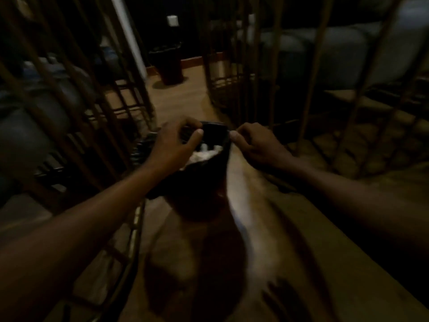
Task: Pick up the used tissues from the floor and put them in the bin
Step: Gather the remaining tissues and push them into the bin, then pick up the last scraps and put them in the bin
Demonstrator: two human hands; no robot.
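Observation:
A black bin bag (209, 163) hangs in mid-frame above the wooden floor, its mouth held open. White crumpled tissues (204, 154) show inside it. My left hand (176, 145) pinches the bag's left rim between thumb and fingers. My right hand (253, 145) pinches the right rim. A dark bin (170, 63) with a black liner stands on the floor farther back, near a white post. The picture is dim and blurred.
Cane chairs with grey cushions stand on both sides, the left one (69, 108) and the right one (325, 77), leaving a narrow lane of wooden floor (185, 96) toward the far bin. A dark shadow lies on the floor below the bag.

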